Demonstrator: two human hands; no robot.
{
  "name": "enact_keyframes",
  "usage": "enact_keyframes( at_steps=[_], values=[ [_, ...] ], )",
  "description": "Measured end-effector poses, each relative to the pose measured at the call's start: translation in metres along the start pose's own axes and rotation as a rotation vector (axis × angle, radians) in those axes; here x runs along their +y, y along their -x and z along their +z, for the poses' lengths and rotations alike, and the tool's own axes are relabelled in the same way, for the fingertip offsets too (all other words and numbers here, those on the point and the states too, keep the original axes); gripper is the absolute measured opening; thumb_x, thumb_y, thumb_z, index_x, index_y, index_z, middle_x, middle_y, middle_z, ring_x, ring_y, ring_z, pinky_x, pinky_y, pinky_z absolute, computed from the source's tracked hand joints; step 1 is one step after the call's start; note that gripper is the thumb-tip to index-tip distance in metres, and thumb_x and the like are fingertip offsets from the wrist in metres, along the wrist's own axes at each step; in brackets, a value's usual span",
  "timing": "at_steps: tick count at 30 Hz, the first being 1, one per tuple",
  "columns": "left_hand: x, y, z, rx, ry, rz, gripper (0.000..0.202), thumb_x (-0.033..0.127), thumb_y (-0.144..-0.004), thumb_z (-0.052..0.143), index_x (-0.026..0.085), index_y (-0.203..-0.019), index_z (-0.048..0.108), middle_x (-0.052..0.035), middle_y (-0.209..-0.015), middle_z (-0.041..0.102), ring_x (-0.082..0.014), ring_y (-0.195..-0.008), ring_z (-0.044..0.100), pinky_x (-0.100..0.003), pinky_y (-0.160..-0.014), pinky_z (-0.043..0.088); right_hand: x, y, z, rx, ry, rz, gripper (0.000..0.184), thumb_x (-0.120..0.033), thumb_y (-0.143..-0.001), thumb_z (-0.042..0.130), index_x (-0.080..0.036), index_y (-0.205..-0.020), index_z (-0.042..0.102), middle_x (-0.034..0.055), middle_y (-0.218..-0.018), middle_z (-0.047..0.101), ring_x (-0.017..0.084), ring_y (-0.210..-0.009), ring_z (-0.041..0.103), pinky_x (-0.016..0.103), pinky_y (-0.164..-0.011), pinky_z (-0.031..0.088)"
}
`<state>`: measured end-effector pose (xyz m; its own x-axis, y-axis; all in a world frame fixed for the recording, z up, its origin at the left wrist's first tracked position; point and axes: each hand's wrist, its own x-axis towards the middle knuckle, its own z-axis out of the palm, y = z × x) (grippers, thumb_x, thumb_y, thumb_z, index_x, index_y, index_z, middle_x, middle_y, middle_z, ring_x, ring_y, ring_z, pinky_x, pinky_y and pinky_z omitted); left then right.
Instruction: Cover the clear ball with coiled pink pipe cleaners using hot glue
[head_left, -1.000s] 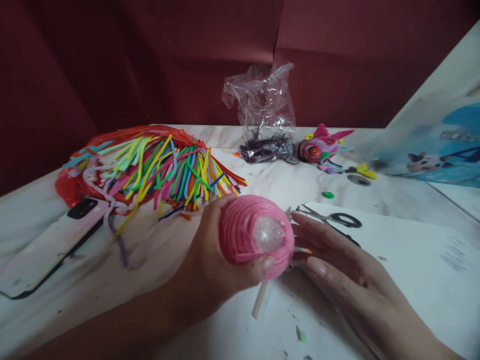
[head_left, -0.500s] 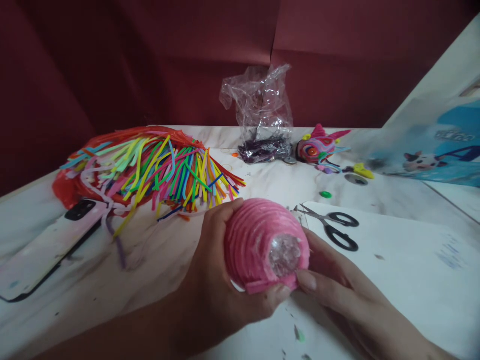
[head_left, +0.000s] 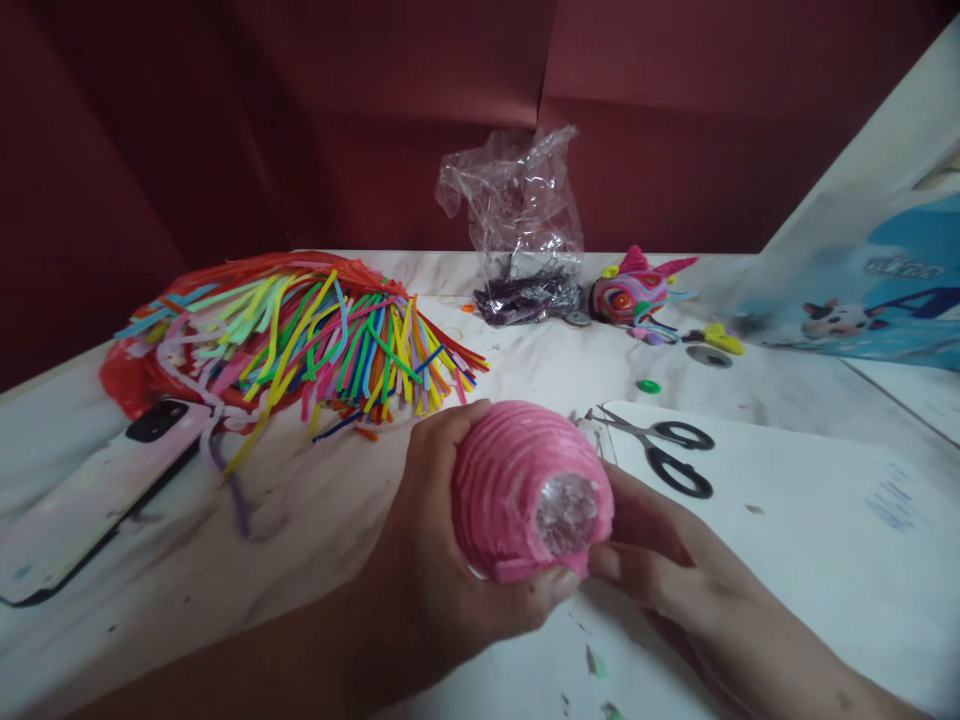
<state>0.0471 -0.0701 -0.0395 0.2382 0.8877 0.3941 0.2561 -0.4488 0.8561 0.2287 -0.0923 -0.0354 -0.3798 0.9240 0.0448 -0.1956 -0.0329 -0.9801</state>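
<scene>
A rounded form wound in rows of fuzzy pink pipe cleaner [head_left: 495, 480] is held over the table. A clear, crinkled plastic patch [head_left: 568, 513] shows bare at its near end. My left hand [head_left: 442, 550] wraps around its left side, thumb underneath along a loose-looking pink strand [head_left: 525, 570]. At the lower right edge, my right hand [head_left: 660, 570] pinches the pink pipe cleaner between thumb and fingers; its fingertips are partly hidden behind the form. Black-handled scissors [head_left: 664, 450] lie just beyond my right hand, on a white sheet [head_left: 810, 520].
Many-coloured pipe cleaners [head_left: 337, 340] spill from a red bag at left, beside a phone [head_left: 97, 500]. Behind stand a clear plastic bag [head_left: 529, 230] and a colourful pipe-cleaner figure [head_left: 634, 290]. A green disc [head_left: 648, 386], yellow piece [head_left: 724, 338] and blue pack [head_left: 885, 290] are at right.
The pink form has turned or shifted very slightly in my hands, and the right thumb sits a little further left. The whole view has drifted a bit; nothing was let go.
</scene>
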Motion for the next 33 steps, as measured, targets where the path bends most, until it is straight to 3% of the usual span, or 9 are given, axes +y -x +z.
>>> enact_keyframes(
  at_steps=[7, 12, 17, 23, 33],
  values=[
    [0.0006, -0.0029, 0.0007, -0.011, 0.033, -0.032, 0.081, 0.038, -0.059, 0.081, 0.028, -0.126, 0.036, -0.0057, -0.122, 0.05, -0.0258, -0.112, 0.052, -0.04, -0.099, 0.042, -0.0022, -0.0027, 0.0028, -0.011, 0.045, -0.055, 0.041, -0.03, -0.086, 0.061, -0.022, -0.126, 0.054, 0.0071, -0.117, 0.061, 0.022, -0.108, 0.059, 0.034, -0.09, 0.053],
    [0.0032, -0.005, -0.0029, -0.029, 0.074, -0.066, 0.074, 0.034, -0.06, 0.08, 0.027, -0.122, 0.04, -0.0038, -0.12, 0.052, -0.0243, -0.111, 0.052, -0.038, -0.097, 0.042, 0.0013, -0.0018, 0.0017, 0.023, -0.034, 0.047, 0.045, -0.029, -0.087, 0.064, -0.024, -0.129, 0.052, 0.0071, -0.124, 0.058, 0.023, -0.115, 0.054, 0.033, -0.095, 0.049],
    [0.0059, -0.0058, -0.005, -0.061, 0.088, -0.094, 0.07, 0.031, -0.061, 0.079, 0.027, -0.12, 0.042, -0.0024, -0.118, 0.053, -0.0233, -0.109, 0.052, -0.036, -0.095, 0.043, 0.0031, 0.0012, 0.0026, 0.022, -0.046, 0.043, 0.043, -0.031, -0.087, 0.065, -0.024, -0.128, 0.053, 0.0068, -0.129, 0.054, 0.024, -0.122, 0.049, 0.035, -0.098, 0.047],
    [0.0084, -0.0044, -0.0051, -0.071, 0.1, -0.093, 0.068, 0.026, -0.062, 0.076, 0.027, -0.121, 0.041, -0.003, -0.119, 0.054, -0.0239, -0.108, 0.053, -0.037, -0.095, 0.044, 0.0054, 0.0039, 0.0019, 0.007, -0.152, 0.058, 0.051, -0.028, -0.086, 0.065, -0.025, -0.134, 0.047, 0.0063, -0.134, 0.05, 0.025, -0.127, 0.043, 0.038, -0.104, 0.042],
    [0.005, -0.0043, -0.0022, -0.038, 0.034, -0.062, 0.07, 0.027, -0.062, 0.076, 0.026, -0.122, 0.04, -0.004, -0.119, 0.052, -0.0239, -0.11, 0.052, -0.04, -0.098, 0.041, 0.0065, -0.0007, 0.0066, 0.013, -0.173, 0.08, 0.065, -0.024, -0.081, 0.07, -0.027, -0.138, 0.039, 0.0055, -0.13, 0.053, 0.024, -0.121, 0.05, 0.036, -0.1, 0.046]
  ],
)
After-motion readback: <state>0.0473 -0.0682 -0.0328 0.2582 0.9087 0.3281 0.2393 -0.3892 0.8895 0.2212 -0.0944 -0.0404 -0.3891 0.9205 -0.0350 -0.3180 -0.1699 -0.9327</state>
